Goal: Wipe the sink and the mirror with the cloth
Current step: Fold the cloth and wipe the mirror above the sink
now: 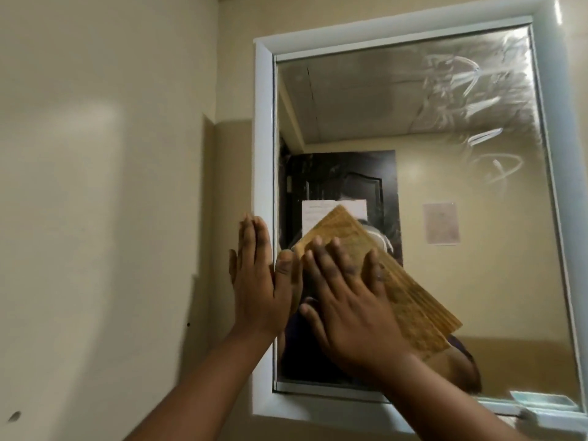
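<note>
the mirror (445, 192) is glossy glass, streaked with dull, cloudy smears toward its upper right corner. its frame (263, 154) looks like smooth white plastic or painted material with a soft sheen; which one cannot be told. the cloth (410, 300) is a yellow-tan fabric with a ribbed, rough weave, matt. the wall (95, 186) is smooth cream paint, faintly shiny.

Cream painted wall (105, 186) fills the left side, with a soft patch of light across it and two small dark marks near its lower left corner. A shallow boxed projection (222, 218) (same cream finish) steps out from the wall at centre.
</note>
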